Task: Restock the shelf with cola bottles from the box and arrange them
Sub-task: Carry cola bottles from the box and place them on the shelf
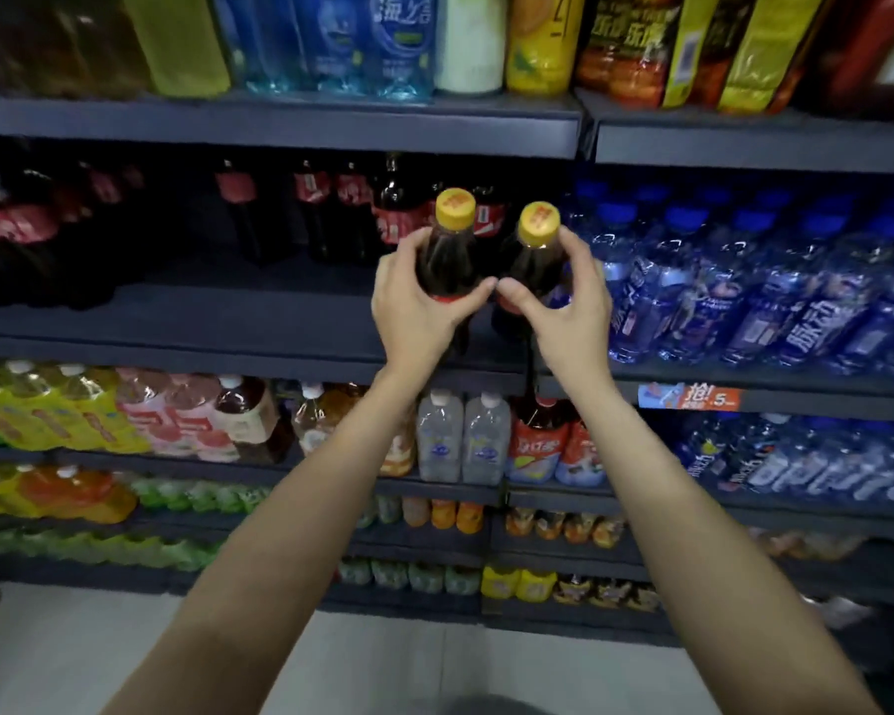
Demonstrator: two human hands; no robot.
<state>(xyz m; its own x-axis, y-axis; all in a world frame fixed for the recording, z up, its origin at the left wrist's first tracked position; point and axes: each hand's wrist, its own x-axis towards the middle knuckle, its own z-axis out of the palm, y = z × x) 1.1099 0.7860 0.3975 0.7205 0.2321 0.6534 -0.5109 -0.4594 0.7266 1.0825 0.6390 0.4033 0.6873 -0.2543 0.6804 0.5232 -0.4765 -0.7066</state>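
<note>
A person stands before a dark grey metal shelf (259, 314) in a shop aisle, both bare arms raised toward its second tier. At the far left of that tier sit dark cola bottles with red labels (16, 224), and more of the same stand upright further back near the middle (326, 209); a bare stretch of shelf board lies between them and the front edge. The left hand (414, 301) is wrapped around the shoulder of a dark cola bottle with a yellow cap (447, 245), thumb and fingers curled about it. Just beside it, the right hand (563, 301) grips a second yellow-capped cola bottle (535, 250) in the same way, and the two thumbs nearly meet between the bottles. Both bottles are held upright side by side over the front edge of the shelf, at the boundary with the next bay. To the right, rows of clear blue plastic bottles with blue caps (744, 296) fill the adjoining tier. Below them, an orange and blue price tag (690, 396) is fixed to the shelf edge.
</note>
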